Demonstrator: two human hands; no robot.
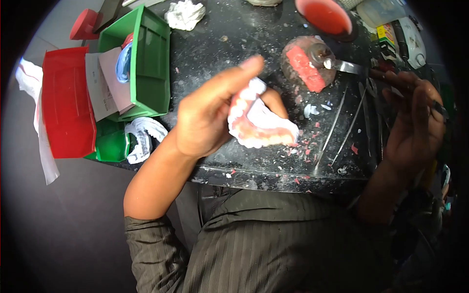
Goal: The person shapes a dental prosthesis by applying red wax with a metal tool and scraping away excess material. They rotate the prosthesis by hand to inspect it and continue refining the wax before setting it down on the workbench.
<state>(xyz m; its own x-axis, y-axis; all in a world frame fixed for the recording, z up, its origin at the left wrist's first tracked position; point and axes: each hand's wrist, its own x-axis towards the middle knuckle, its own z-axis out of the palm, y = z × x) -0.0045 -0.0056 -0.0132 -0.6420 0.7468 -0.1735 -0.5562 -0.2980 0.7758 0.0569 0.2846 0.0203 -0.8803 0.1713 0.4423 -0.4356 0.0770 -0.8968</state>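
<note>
My left hand [199, 117] is closed around a white plaster dental model with pink wax and a row of teeth [254, 128], held above the table's front part. At the right, my right hand [415, 119] grips the dark handle of a wax knife [348, 67]. Its metal blade points left, with the tip right by the neck of a round glass spirit burner [320, 47]. A strip of pink wax [306, 70] overlaps the burner's near left side.
Thin metal tools [333, 127] and pink wax crumbs lie on the black tabletop [210, 58]. On the left stand a green bin [151, 58], a red bin [68, 102] and a white horseshoe-shaped piece [141, 139]. Crumpled tissue [185, 14] and a red round dish [325, 18] sit farther back.
</note>
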